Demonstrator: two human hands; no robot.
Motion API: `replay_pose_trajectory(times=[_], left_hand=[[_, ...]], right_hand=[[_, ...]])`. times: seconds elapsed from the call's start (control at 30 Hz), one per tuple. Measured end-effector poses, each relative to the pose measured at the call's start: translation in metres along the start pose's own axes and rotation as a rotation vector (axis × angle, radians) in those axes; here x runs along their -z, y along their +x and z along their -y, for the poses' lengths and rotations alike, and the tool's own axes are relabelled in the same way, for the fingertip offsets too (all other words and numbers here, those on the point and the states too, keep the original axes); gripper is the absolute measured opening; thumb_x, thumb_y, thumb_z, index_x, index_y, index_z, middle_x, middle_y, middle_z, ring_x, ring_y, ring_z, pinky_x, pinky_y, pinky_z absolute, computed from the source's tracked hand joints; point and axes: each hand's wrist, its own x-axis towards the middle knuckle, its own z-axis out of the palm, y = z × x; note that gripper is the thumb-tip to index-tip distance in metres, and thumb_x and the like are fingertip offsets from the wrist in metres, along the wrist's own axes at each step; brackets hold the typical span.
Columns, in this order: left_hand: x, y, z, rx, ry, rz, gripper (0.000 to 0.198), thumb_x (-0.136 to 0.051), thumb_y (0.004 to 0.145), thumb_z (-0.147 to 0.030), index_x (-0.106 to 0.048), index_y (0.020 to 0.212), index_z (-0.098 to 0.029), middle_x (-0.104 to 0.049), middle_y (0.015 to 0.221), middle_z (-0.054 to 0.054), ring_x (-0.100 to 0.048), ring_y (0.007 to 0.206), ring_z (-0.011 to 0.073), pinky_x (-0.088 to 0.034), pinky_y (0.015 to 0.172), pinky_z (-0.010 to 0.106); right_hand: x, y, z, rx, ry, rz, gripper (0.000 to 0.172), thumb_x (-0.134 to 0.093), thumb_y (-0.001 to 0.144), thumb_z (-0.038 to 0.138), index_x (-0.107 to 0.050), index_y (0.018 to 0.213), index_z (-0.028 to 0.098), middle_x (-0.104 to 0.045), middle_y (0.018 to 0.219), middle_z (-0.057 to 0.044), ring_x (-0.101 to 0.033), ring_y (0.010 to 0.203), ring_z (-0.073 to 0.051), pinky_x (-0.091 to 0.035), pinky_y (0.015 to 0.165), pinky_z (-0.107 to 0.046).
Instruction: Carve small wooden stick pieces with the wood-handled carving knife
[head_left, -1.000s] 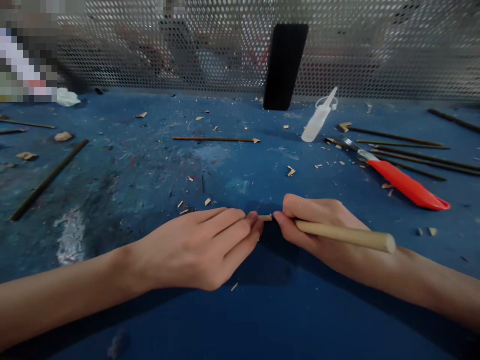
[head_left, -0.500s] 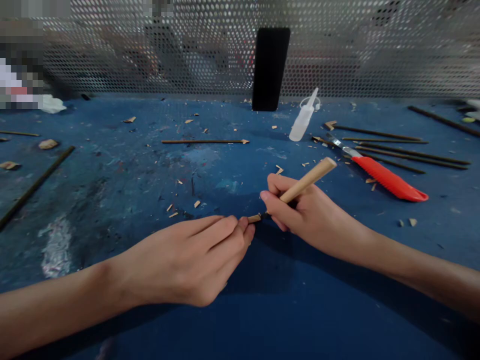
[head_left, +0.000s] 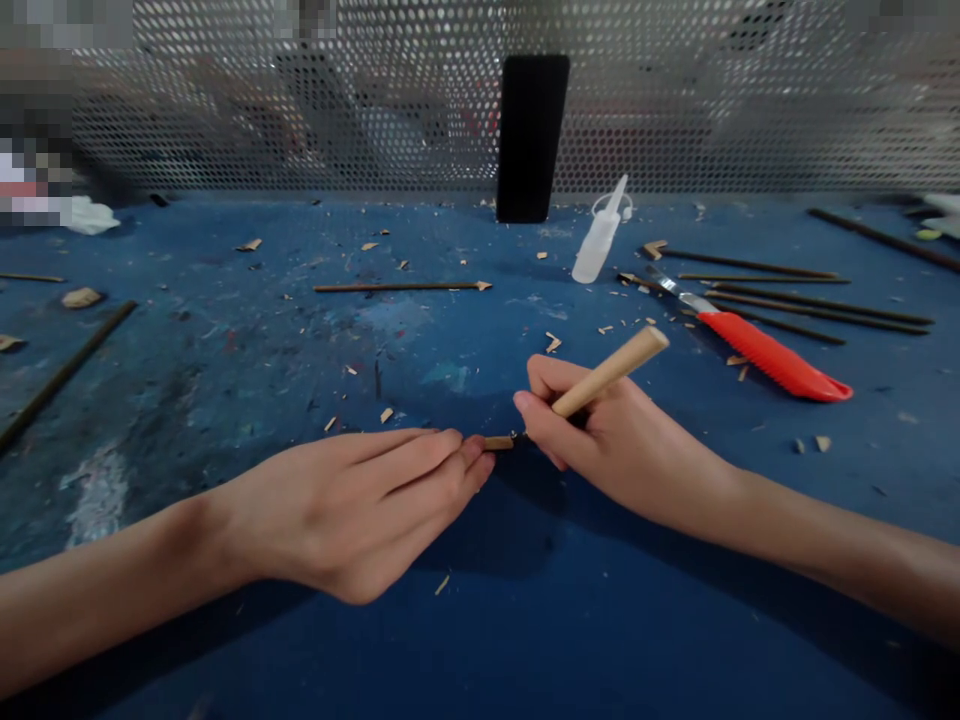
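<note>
Small wooden offcut (head_left: 498, 443), pale and short, is located near the middle of the view, between the left hand (head_left: 352, 510) and the dark tip of a wooden-handled tool (head_left: 611, 372); whether it rests on the bench (head_left: 480, 640) cannot be told. The piece is judged light and stiff, but likely brittle along the grain and easily flicked away. Hold is best taken lightly at its end, as little length is left exposed. The left fingers (head_left: 457, 452) are pressed together, their tips at the offcut's near end. The tool is pinched by the right fingers (head_left: 541, 412) of the right hand (head_left: 622, 440), its dark tip at the far end of the piece.

Wood chips (head_left: 553, 343) are scattered over the blue, paint-marked surface. A craft knife (head_left: 772, 355) with a red handle lies to the right, over dark thin rods (head_left: 810, 315). A plastic glue bottle (head_left: 600, 245) lies farther off, near an upright black slab (head_left: 531, 140) against a perforated metal screen (head_left: 450, 100). Nothing is seen between the hands and the offcut.
</note>
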Motion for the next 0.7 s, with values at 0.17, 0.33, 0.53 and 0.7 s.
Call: replay_pose_trajectory(times=[0.17, 0.33, 0.53, 0.7], left_hand=[[-0.001, -0.003, -0.008, 0.009, -0.023, -0.022, 0.035, -0.041, 0.1, -0.005, -0.075, 0.108, -0.008, -0.077, 0.11, 0.01, -0.072, 0.102, 0.0192, -0.059, 0.092, 0.028], [-0.002, -0.001, -0.011, 0.007, -0.014, -0.01, 0.031, -0.046, 0.098, -0.009, -0.073, 0.113, -0.007, -0.076, 0.113, 0.012, -0.07, 0.108, 0.0214, -0.058, 0.098, 0.031], [0.02, 0.006, -0.012, -0.194, -0.084, 0.11, 0.042, -0.037, 0.097, -0.018, -0.077, 0.11, -0.02, -0.075, 0.117, 0.005, -0.071, 0.105, 0.0212, -0.063, 0.093, 0.029], [0.031, -0.009, -0.021, 0.016, -0.071, 0.132, 0.035, -0.047, 0.097, -0.022, -0.073, 0.119, -0.031, -0.068, 0.133, -0.004, -0.059, 0.131, 0.0191, -0.059, 0.105, 0.028]], right_hand=[[-0.007, -0.002, 0.0, 0.081, -0.04, -0.051, 0.028, -0.049, 0.1, 0.025, -0.036, 0.075, 0.023, -0.031, 0.061, 0.007, -0.024, 0.056, -0.011, -0.024, 0.051, -0.028], [-0.008, 0.001, -0.003, 0.063, -0.005, -0.061, 0.031, -0.049, 0.101, 0.028, -0.034, 0.074, 0.023, -0.033, 0.057, 0.009, -0.026, 0.054, -0.01, -0.027, 0.049, -0.026], [-0.007, 0.004, 0.0, 0.017, 0.004, -0.068, 0.032, -0.05, 0.1, 0.027, -0.036, 0.071, 0.022, -0.039, 0.055, 0.009, -0.033, 0.051, -0.009, -0.031, 0.051, -0.026], [-0.007, 0.002, 0.001, -0.069, 0.089, -0.068, 0.035, -0.051, 0.102, 0.031, -0.039, 0.071, 0.022, -0.048, 0.056, 0.008, -0.045, 0.053, -0.008, -0.036, 0.053, -0.024]])
